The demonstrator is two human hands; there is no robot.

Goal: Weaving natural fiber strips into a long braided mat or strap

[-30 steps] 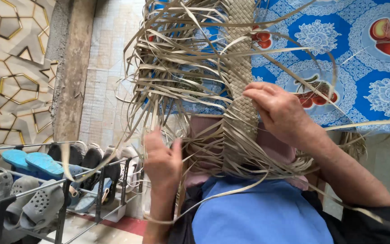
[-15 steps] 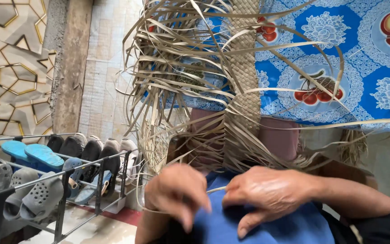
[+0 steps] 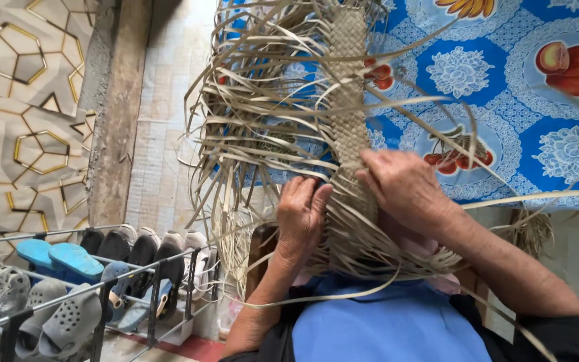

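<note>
Running straight up the middle of your view, the woven palm-leaf band (image 3: pixel 348 87) has its long axis nearly vertical, its finished end pointing away from you toward the top edge and its working end down at your hands. It lies in front of the blue flowered cloth (image 3: pixel 504 100), which serves as the landmark: the band crosses that cloth's left part, and the loose strips (image 3: pixel 263 121) fan out mostly to the left of the band, over the cloth's left edge and beyond it, with a few long ones arching right across the cloth.

Your right hand (image 3: pixel 403 188) sits on the band's lower end, fingers curled over the plait and pressing it; how tightly they close you cannot tell from here. Your left hand (image 3: pixel 301 214) is just left of the band, below the cloth's lower edge, fingers bent and pinching among the loose strips.

Well left of the cloth and lower, a metal shoe rack (image 3: pixel 88 288) carries sandals and clogs.
</note>
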